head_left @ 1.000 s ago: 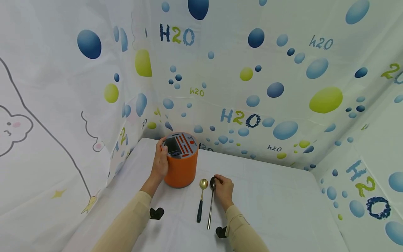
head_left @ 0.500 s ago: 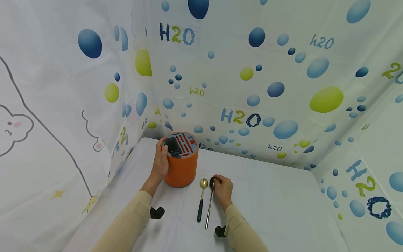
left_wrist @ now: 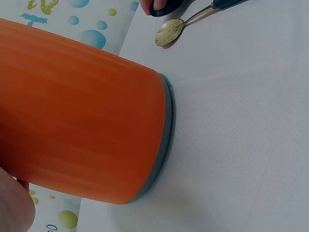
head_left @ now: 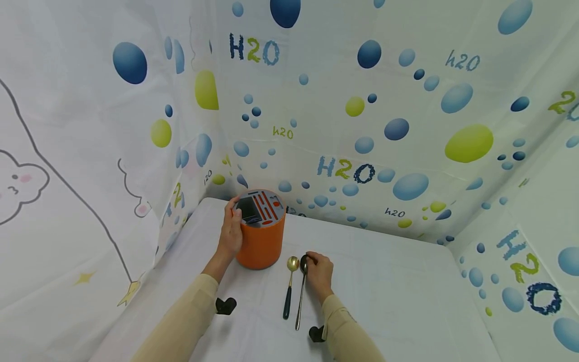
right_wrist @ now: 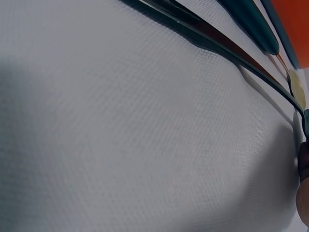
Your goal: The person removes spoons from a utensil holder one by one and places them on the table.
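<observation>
An orange cylindrical holder [head_left: 260, 241] with a slotted grey top stands near the table's back left. My left hand [head_left: 231, 229] grips its left side, thumb on the rim; the left wrist view shows the orange wall [left_wrist: 82, 125] close up. Two spoons lie side by side just right of the holder: a gold spoon [head_left: 289, 286] with a dark green handle, and a dark spoon [head_left: 300, 296] with a long thin handle. My right hand [head_left: 313, 264] pinches the dark spoon at its bowl, which the fingers partly hide. The right wrist view shows the dark spoon's handle [right_wrist: 217, 43] just above the cloth.
The white table [head_left: 398, 291] is enclosed by curtain walls printed with blue and green bubbles [head_left: 407, 125] at the back and both sides. Black wrist straps [head_left: 224, 305] sit on both sleeves.
My right hand and the dark spoon have shifted slightly left, toward the gold spoon. The left hand and the holder have not moved.
</observation>
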Motion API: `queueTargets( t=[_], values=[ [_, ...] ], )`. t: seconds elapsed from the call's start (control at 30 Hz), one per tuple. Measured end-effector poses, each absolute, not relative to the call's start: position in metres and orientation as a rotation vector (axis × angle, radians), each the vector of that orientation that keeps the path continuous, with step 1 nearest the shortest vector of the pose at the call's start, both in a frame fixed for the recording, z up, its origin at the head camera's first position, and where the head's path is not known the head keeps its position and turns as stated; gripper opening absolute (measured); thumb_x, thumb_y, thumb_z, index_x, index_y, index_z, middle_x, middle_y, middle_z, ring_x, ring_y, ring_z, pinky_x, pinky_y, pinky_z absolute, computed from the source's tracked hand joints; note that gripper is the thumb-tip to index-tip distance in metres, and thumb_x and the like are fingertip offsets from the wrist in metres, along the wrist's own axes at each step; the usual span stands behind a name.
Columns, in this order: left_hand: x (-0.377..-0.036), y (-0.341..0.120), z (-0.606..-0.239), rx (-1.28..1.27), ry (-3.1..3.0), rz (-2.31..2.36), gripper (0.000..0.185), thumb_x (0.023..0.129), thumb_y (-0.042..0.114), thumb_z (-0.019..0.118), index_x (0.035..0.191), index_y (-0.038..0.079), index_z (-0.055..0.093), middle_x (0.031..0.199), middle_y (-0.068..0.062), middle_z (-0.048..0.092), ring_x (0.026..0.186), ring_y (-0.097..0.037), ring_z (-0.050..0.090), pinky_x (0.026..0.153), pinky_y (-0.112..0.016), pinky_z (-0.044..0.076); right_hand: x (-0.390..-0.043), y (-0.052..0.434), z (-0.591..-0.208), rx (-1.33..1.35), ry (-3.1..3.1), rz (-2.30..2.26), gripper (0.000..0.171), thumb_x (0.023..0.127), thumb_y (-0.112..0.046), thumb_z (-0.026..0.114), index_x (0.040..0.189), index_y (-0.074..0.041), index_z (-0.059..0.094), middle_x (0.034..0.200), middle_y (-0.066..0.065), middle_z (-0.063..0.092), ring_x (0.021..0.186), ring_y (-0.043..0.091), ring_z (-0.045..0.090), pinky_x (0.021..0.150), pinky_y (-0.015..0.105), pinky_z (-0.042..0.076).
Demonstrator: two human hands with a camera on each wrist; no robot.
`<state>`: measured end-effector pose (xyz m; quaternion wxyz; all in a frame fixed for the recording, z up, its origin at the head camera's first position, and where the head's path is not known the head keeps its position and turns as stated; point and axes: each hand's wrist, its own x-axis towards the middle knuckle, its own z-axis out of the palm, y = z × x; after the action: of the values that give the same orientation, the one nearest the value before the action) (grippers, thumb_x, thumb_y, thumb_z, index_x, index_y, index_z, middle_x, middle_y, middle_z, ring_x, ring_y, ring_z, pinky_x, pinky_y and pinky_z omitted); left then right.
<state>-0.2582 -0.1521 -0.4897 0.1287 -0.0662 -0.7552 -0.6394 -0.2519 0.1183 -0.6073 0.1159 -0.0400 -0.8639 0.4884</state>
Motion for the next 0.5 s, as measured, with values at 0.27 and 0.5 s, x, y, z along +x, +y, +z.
queueTargets(
  t=[0.27, 0.5],
  values=[
    [-0.2563, -0.1518, -0.4862, -0.212, -2.177, -1.860, 0.053, 0.114, 0.026, 0.024, 0.163, 0.009, 0.017, 0.159, -0.022, 0.036, 0.144, -0.039, 0.037, 0.126, -0.061, 0.021, -0.2540, 0.1182, -0.6098, -0.086, -2.530, 1.339, 0.016, 0.094, 0.001, 0.071, 0.106, -0.001, 0.081, 0.097, 0.015, 0.078, 0.090, 0.028, 0.071, 0.078, 0.042, 0.059],
    [-0.2583, -0.1524, -0.4867, -0.198, -2.200, -1.860, 0.053, 0.114, 0.027, 0.024, 0.164, 0.010, 0.016, 0.160, -0.022, 0.035, 0.144, -0.039, 0.037, 0.126, -0.061, 0.022, -0.2563, 0.1178, -0.6127, -0.059, -2.540, 1.294, 0.016, 0.093, 0.002, 0.070, 0.105, 0.000, 0.080, 0.095, 0.015, 0.077, 0.088, 0.028, 0.071, 0.076, 0.041, 0.058]
  ],
)
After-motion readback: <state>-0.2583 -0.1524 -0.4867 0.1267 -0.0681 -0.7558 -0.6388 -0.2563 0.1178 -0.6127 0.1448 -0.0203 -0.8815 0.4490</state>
